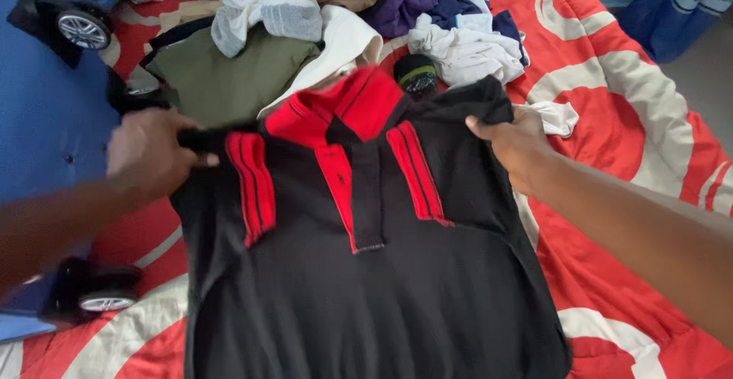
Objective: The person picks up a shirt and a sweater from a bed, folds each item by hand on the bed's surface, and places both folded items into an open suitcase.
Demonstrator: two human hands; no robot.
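Note:
A black polo shirt [366, 295] with a red collar, red placket and red shoulder stripes is spread in front of me over a bed. My left hand [149, 150] grips its left shoulder, fingers closed on the black cloth. At the shirt's other shoulder, my right hand [515, 144] pinches the fabric and holds it up. The collar points away from me, toward a heap of clothes.
A pile of mixed clothes [336, 20] lies at the far side, with an olive garment [229, 74] and white pieces. The bed has a red and white cover [626, 119]. A blue car-shaped bed frame with black wheels [76, 28] runs along the left.

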